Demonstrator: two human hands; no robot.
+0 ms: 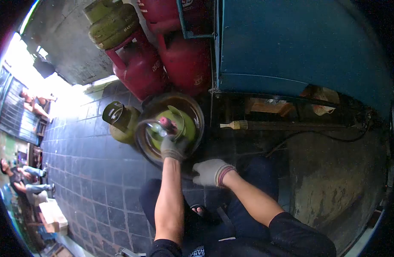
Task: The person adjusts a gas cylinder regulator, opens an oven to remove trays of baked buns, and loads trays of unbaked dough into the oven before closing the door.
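A round dark basin [200, 113] stands on the floor in front of me, brownish and wet inside. In it sits a green gas cylinder [189, 124] with its collar facing up. My left hand [173, 148], in a grey knit glove, reaches over the cylinder's top; its fingers are smeared by motion. Just beyond them are a small red piece [165, 122] and a pale blurred shape I cannot make out. My right hand [212, 172], gloved too, is at the basin's near right edge, its fingers curled at the dark rim. Another green gas cylinder [122, 126] stands left of the basin.
Red gas cylinders [141, 66] are stacked behind the basin, with a green one [113, 25] on top. A blue metal cabinet [299, 47] rises at right; a paintbrush [234, 125] lies below it. Two people [28, 182] sit far left across the tiled floor [90, 171].
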